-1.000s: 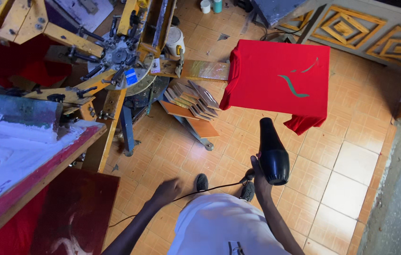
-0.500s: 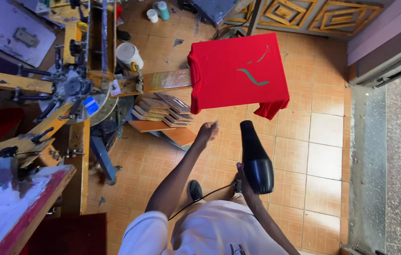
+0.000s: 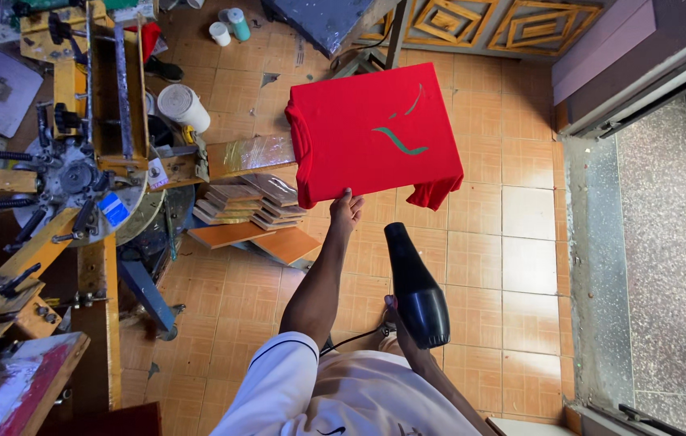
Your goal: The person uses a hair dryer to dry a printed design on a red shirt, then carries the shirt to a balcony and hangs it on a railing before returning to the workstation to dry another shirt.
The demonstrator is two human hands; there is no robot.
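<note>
Red shirt (image 3: 375,137) | left hand (image 3: 347,208) fingers touch its near edge | right hand (image 3: 398,316) grips black hairdryer (image 3: 415,287)

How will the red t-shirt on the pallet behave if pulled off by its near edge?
The red t-shirt would likely go floppy: its lower corner already droops off the board. It looks light, since the left hand handles its edge alone. The green print may smear if wet; the right hand aims a black hair dryer.

A shirt (image 3: 375,137) lies on a platen, press (image 3: 76,161) to its left.
</note>
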